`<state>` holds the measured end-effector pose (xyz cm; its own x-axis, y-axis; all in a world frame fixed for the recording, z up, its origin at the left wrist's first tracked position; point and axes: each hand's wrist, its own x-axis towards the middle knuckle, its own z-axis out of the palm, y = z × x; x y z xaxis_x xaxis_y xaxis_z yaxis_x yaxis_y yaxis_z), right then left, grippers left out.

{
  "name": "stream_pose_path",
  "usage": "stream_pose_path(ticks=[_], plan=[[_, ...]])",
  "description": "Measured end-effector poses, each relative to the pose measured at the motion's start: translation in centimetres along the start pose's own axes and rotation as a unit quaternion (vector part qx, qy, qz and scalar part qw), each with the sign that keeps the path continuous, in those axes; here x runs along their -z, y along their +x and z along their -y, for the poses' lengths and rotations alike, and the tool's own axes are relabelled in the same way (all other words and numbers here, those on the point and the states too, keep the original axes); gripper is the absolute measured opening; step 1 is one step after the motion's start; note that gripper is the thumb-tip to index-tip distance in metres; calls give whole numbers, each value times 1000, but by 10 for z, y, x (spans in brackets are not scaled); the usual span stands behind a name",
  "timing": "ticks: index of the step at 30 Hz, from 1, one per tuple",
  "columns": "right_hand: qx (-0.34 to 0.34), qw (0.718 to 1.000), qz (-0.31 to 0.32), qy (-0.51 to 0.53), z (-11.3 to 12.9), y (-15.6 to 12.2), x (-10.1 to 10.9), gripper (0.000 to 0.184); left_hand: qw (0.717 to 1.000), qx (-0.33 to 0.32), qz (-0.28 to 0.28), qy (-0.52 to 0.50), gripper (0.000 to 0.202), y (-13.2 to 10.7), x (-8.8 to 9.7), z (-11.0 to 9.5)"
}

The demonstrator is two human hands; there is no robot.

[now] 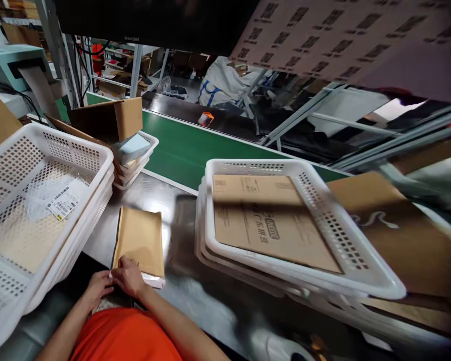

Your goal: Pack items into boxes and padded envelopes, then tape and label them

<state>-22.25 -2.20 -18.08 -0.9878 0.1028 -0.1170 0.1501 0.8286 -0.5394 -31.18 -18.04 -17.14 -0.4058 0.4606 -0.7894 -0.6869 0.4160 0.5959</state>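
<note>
A tan padded envelope [141, 235] lies flat on the metal table, with a whitish strip [154, 281] along its near edge. My right hand [128, 276] rests over the near left corner of this envelope, its fingers curled and closed at the edge. Just left of it, my left hand [99, 287] has its fingertips pinched together, almost touching the right hand. A tiny white bit shows between the two hands; what the left fingers hold is too small to make out.
White baskets [107, 185] are stacked on the left, labelled plastic inside the top one. On the right, another basket stack [206, 210] holds a flat cardboard box [263, 220]. Behind runs a green conveyor belt [176, 150]. A monitor [154, 25] and code sheet [323, 40] hang overhead.
</note>
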Motion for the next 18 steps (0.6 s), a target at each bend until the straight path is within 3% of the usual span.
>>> stream_pose_path(ticks=[4,12,15,18], plan=[[-40,999,-20,22,9,0,-2,17,1000,-16,-5,10,30,0,-2,0],[-38,987,-54,145,12,-7,-2,9,993,-43,-51,95,31,13,1,-8],[-47,974,-48,215,1,-48,11,5,983,-76,-59,158,27,18,9,-14],[-138,957,-72,244,-14,-141,22,19,968,-120,-51,214,27,13,23,-13]])
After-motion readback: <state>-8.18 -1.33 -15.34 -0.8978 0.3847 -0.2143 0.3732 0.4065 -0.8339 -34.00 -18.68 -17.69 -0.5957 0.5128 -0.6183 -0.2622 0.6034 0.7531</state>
